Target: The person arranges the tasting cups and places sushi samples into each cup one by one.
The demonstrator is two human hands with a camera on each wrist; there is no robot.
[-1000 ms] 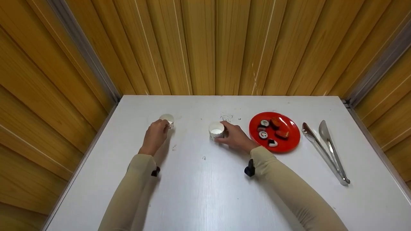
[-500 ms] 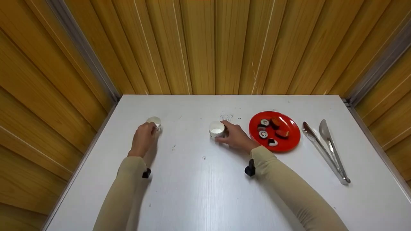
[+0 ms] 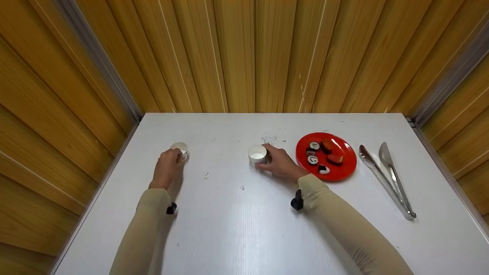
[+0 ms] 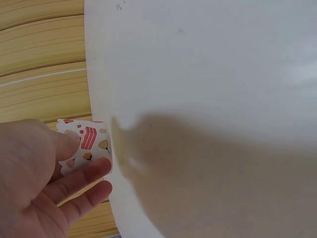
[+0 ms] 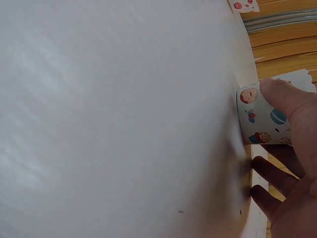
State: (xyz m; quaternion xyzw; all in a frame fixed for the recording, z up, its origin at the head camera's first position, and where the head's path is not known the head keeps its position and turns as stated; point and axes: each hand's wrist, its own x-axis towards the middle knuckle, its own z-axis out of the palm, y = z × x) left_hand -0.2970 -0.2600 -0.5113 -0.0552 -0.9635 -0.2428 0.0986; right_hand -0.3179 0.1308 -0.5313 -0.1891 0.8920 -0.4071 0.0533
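My left hand (image 3: 166,168) pinches a small white paper baking cup (image 3: 180,146) near the table's left side. In the left wrist view, thumb and fingers are on the wall of this cup (image 4: 102,139), which is printed with cake slices and cupcakes. Near the middle of the table, my right hand (image 3: 282,163) grips a second paper baking cup (image 3: 255,153) from its right side. That cup (image 5: 257,119) carries doughnut and cupcake prints in the right wrist view, with its base at the tabletop. Seen from above, the second cup's mouth faces up and shows a white inside.
A red plate (image 3: 340,173) holding several sushi pieces lies to the right of my right hand. Metal tongs (image 3: 386,154) lie spread farther right. Wood-patterned panels (image 3: 237,57) rise behind the white table (image 3: 244,236).
My left hand has moved left and slightly nearer with its baking cup, mostly in the first half second. The right hand and its cup have stayed in place.
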